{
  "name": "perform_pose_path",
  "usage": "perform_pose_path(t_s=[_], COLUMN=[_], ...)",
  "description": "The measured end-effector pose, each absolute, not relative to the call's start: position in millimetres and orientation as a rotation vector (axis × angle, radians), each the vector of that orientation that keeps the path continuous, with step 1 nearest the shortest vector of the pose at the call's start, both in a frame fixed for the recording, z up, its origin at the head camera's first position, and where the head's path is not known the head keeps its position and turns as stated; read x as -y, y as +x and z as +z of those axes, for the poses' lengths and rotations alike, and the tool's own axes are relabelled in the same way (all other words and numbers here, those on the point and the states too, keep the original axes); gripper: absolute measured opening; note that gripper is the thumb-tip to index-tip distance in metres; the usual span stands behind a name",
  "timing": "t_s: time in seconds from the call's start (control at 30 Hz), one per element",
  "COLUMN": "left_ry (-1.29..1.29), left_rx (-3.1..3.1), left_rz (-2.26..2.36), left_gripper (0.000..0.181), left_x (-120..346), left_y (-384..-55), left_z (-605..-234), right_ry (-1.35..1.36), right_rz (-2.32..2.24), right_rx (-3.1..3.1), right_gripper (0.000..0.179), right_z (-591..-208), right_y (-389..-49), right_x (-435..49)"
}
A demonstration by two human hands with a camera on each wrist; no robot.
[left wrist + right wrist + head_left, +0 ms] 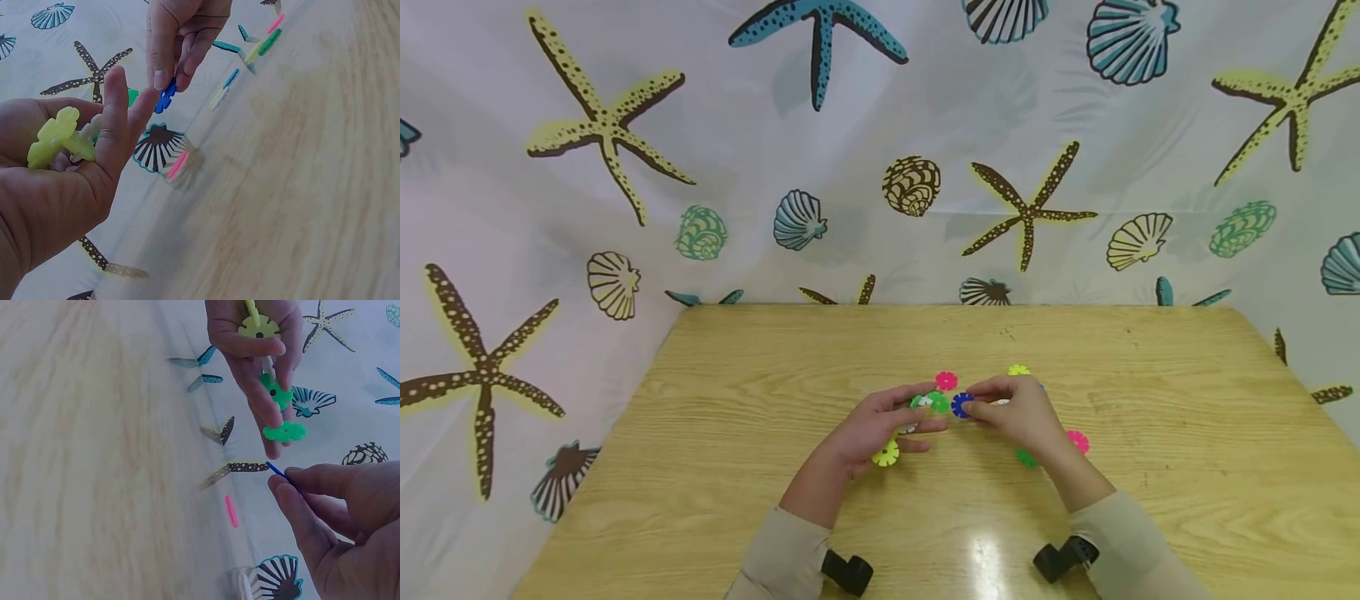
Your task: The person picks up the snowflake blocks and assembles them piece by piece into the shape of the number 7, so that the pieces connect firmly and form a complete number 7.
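My left hand [867,427] holds a chain of linked, notched plastic discs between thumb and fingers. A yellow disc [886,453] shows at the near end of the chain, and a green disc [938,402] at the end facing the other hand. White and green discs between them are partly covered by the fingers. With thumb and fingertips, my right hand [1021,412] pinches a single blue notched disc [960,406]. In the right wrist view the blue disc [283,477] appears edge-on, a small gap away from the chain's green end disc [285,431].
Loose discs lie on the wooden table [737,367]: a pink disc [946,380] beyond the hands, a yellow disc [1018,369], a green disc [1027,457] and another pink disc [1078,442] around the right hand. A patterned cloth [850,167] hangs behind the table.
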State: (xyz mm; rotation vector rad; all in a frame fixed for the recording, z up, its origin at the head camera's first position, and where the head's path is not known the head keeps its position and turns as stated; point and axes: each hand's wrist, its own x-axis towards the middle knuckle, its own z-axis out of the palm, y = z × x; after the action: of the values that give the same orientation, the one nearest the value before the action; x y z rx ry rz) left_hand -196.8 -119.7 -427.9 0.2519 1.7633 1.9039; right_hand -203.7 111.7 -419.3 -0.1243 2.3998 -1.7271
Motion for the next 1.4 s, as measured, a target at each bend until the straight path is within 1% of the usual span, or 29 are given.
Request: perform_pose_path(t_s=[0.4, 1.03, 1.4], left_ry=[0.229, 0.249, 0.229], left_rx=[-1.769, -1.764, -1.775], left_rz=[1.927, 1.913, 1.914], left_gripper=[0.048, 0.048, 0.048], left_x=[119, 118, 116], left_y=[-198, -200, -198], left_z=[-428, -429, -425], right_ry=[-0.15, -0.156, -0.11], right_rz=[-1.738, -1.797, -1.851], right_rx=[-2.334, -2.158, -2.095], right_gripper=[0.022, 0.027, 0.029], right_z=[-415, -411, -408], right_y=[-203, -203, -201], right_x=[-110, -118, -114])
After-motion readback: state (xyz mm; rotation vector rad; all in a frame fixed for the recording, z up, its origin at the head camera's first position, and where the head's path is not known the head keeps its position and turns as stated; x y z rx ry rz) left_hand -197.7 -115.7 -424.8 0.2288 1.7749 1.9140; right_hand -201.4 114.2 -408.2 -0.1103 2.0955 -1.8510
